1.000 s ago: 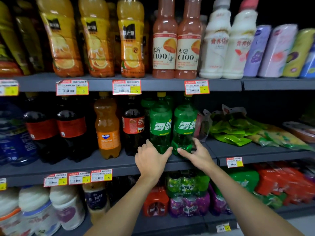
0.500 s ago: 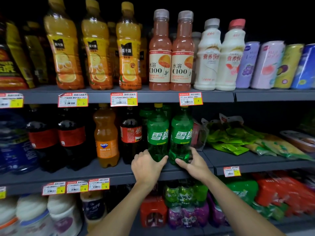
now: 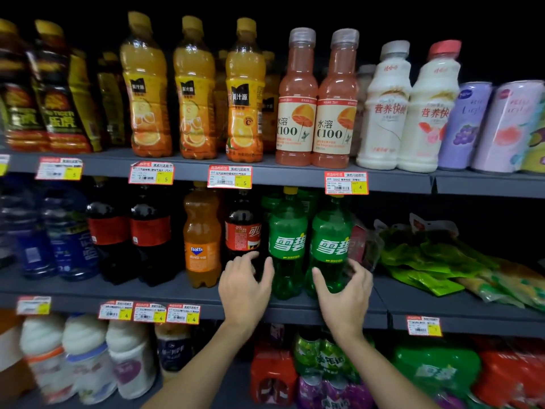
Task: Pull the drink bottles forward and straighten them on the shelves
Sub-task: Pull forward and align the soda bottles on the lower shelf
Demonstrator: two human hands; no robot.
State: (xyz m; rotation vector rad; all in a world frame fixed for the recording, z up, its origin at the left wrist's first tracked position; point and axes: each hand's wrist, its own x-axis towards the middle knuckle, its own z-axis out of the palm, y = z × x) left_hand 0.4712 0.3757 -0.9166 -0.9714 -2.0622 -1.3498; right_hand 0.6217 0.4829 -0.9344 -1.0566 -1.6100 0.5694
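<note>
Flanking green bottles [image 3: 287, 246], left hand [image 3: 244, 287], right hand [image 3: 346, 293] spread

Both hands [image 3: 244, 286] [image 3: 345, 293] have opened around the green bottles [image 3: 287, 243].

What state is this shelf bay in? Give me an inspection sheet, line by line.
Surface: grey metal middle shelf, stocked along its front.
Job's things: left green plastic soda bottle and right green plastic soda bottle, upright, side by side, labels forward; orange plastic soda bottle and dark cola bottle with red label upright to their left.
Clutter: green foil snack packs lying flat to the right.
Grippers: left hand and right hand open, fingers spread, one at each side of the green pair; contact cannot be told.
Cables: nothing seen.
Surroundings: upper shelf with orange juice bottles, pink bottles, white bottles; red-and-yellow price tags on shelf edges.
</note>
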